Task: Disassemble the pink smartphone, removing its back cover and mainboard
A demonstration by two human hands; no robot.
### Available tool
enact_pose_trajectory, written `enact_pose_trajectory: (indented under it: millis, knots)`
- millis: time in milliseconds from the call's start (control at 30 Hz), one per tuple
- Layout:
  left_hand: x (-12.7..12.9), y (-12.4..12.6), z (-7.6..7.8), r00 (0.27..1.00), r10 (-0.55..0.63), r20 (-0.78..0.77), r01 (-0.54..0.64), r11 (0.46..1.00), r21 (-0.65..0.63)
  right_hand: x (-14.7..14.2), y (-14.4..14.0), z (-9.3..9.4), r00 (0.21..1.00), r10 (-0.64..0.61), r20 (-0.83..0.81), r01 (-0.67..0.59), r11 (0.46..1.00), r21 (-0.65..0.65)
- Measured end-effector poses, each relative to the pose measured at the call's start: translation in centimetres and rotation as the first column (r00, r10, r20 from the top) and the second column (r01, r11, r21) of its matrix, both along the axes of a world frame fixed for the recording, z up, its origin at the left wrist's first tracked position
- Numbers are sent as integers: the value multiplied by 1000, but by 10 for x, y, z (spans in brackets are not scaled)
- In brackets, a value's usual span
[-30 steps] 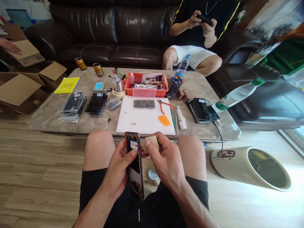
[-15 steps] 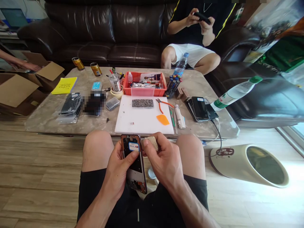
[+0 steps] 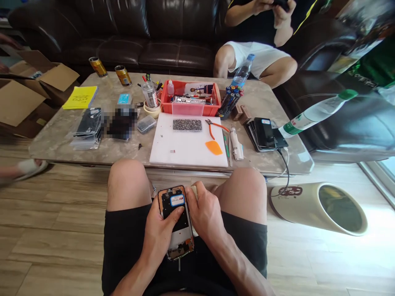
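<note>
Over my lap, my left hand [image 3: 158, 231] grips an opened smartphone [image 3: 180, 233]. Its inner side faces up, with a blue-edged white label near the top, and my thumb lies across it. My right hand [image 3: 207, 213] is closed around a small beige block [image 3: 194, 190], mostly hidden by the fingers, at the phone's upper right edge. Beyond my knees lies a white foam board [image 3: 191, 153]. It carries a tray of tiny dark grey pieces [image 3: 187, 125], orange-handled cutters [image 3: 211, 128] and an orange plastic scraper [image 3: 213, 148].
A red bin of tools [image 3: 191, 109], a bundle of screwdrivers [image 3: 228, 102], a stack of phones [image 3: 263, 135] and a green-capped bottle [image 3: 317, 115] stand on the table [image 3: 129, 156]. A tilted beige waste bin [image 3: 311, 209] stands right. Someone sits on the sofa [image 3: 175, 53]; cardboard boxes [image 3: 58, 78] are left.
The phone has come slightly lower, its tilt changed. My right hand has turned, with the beige block now mostly covered. My view has tipped down, and another person's foot appears at the left.
</note>
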State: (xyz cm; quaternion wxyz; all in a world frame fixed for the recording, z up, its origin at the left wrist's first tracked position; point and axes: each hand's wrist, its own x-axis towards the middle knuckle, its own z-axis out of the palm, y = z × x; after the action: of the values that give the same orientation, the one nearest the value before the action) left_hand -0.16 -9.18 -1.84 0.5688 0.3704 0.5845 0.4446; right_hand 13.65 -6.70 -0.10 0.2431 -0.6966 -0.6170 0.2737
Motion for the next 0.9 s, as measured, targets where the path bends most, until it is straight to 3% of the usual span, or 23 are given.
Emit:
enact_pose_trajectory:
  millis: [167, 333, 600, 733, 900]
  knots:
    - [-4, -25, -20, 999, 9, -34, -12, 997, -82, -9, -23, -30, 985, 122, 120, -106, 985, -133]
    - [-9, -31, -33, 1000, 26, -17, -28, 993, -112, -15, -27, -44, 970, 153, 191, -124, 980, -156]
    - [-6, -11, -35, 998, 34, -44, -35, 999, -20, -12, -16, -40, 973, 134, 189, -111, 985, -131]
    - [-4, -1, -31, 999, 34, 9, -34, 999, -22, -11, -24, -36, 964, 170, 204, -140, 978, -152]
    - [-7, 5, -33, 997, 49, -67, -51, 998, -32, -13, -38, -35, 966, 182, 185, -150, 973, -176]
